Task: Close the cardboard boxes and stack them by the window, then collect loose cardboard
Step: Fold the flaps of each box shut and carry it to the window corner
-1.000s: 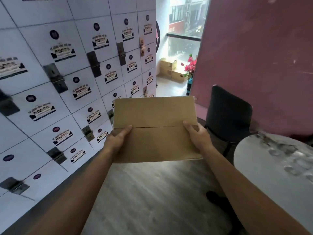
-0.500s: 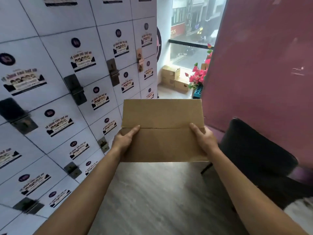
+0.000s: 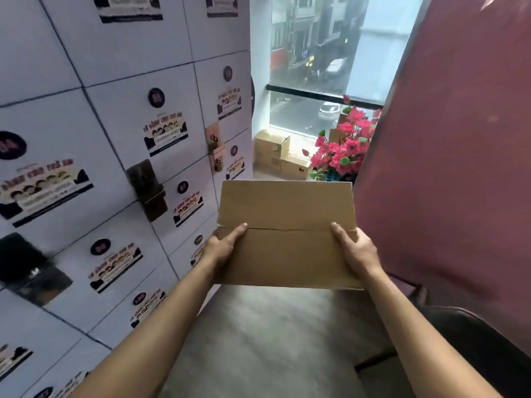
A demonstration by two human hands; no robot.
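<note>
Brown cardboard fills the middle of the view: a closed cardboard box (image 3: 287,237), its two top flaps meeting at a seam across the lid, is carried flat in front of the person. The left hand (image 3: 222,248) grips its left edge at about 9 o'clock, thumb laid on the lid by the seam. The right hand (image 3: 355,251) grips the right edge at 3 o'clock in the same way. Both sets of fingers wrap under the box and cannot be seen there.

The step in hand looks like carrying the box to the window (image 3: 324,61) at 12 o'clock, where stacked boxes (image 3: 280,156) already sit on the floor. To do it well, keep both thumbs near the seam so the flaps stay down, hold the box level, and pass clear of the pink flowers (image 3: 342,150) at 1 o'clock and the dark chair (image 3: 488,340) at 4 o'clock before setting it squarely on the pile.

The lockers (image 3: 115,168) at 9 o'clock are smeared, their labels unreadable. The box hides the floor (image 3: 273,340) just ahead, and the red panel (image 3: 459,139) cuts off part of the stack.
</note>
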